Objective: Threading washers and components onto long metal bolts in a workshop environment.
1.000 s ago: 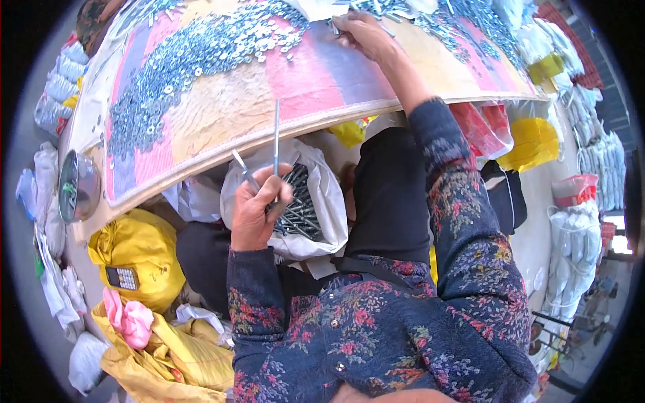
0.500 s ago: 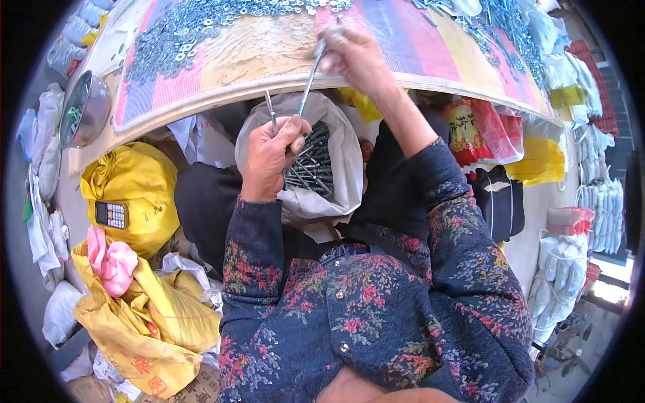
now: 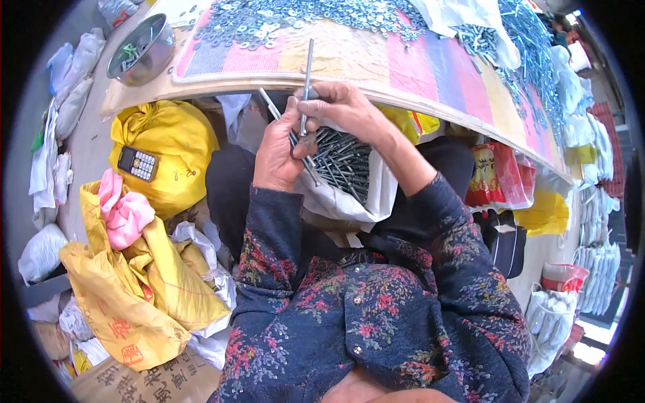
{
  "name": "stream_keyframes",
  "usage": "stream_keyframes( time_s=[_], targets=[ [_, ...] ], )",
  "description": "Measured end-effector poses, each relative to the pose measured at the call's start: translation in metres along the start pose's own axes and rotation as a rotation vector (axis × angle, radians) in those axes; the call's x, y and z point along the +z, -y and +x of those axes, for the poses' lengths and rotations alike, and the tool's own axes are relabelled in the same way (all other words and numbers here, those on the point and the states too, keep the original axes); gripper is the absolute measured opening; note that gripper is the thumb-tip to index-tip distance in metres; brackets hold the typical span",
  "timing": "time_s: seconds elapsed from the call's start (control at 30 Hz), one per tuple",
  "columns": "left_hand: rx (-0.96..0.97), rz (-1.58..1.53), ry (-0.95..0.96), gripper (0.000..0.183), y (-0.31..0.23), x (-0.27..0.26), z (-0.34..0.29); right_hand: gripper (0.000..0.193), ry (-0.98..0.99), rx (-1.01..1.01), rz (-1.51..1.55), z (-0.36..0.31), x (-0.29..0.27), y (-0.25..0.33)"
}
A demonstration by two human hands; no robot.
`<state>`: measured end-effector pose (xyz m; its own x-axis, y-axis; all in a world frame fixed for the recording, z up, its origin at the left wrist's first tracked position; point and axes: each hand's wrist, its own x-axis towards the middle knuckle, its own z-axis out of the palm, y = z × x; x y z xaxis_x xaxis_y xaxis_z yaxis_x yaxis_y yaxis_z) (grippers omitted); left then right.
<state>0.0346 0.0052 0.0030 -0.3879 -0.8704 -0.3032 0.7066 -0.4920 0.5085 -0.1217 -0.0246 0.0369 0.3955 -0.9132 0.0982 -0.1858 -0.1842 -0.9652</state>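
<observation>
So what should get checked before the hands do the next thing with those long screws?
1. Left hand grips a long screw: ok.
2. Right hand pinches the upright screw: ok.
3. A washer on either screw: cannot tell, too small.
4. White bag of screws sits open in the lap, under both hands: ok.
5. Washers lie spread on the striped board, close ahead: ok.
6. Metal bowl stands apart at the board's left end: ok.

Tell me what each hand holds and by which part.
Both hold long metal bolts. The right hand pinches an upright bolt near its lower end; the left hand grips a slanted bolt around its middle.
</observation>
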Motion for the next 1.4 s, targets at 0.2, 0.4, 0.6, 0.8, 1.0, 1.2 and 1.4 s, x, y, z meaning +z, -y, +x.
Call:
stream_keyframes(
  time_s=[0.2,0.4,0.6,0.8,1.0,1.2,1.4],
  targets=[
    [0.149,-0.105,0.091,0.041,-0.018,-0.021,-0.006,0.037,-0.260,-0.139,-0.339,0.088,-0.008,0.003],
    [0.245,0.157,-0.145,0.027,-0.017,-0.011,0.001,0.029,-0.394,-0.240,-1.098,0.153,0.012,-0.045],
    [0.261,0.214,-0.178,0.027,-0.011,-0.009,0.003,0.023,-0.319,-0.219,-1.076,0.146,0.015,-0.037],
    [0.305,0.297,-0.175,0.026,-0.004,-0.005,0.006,0.023,-0.319,-0.047,-0.661,0.130,-0.008,-0.032],
    [0.179,0.403,-0.053,0.025,-0.002,0.000,0.005,0.023,-0.379,0.116,0.551,0.074,-0.014,-0.013],
    [0.080,0.090,0.069,0.025,-0.002,-0.005,0.015,0.012,-0.449,-0.435,-0.565,0.050,-0.013,-0.010],
    [0.212,0.042,-0.035,0.022,-0.009,-0.011,0.015,0.027,-0.218,-0.201,-0.411,0.079,-0.028,-0.017]
  ],
)
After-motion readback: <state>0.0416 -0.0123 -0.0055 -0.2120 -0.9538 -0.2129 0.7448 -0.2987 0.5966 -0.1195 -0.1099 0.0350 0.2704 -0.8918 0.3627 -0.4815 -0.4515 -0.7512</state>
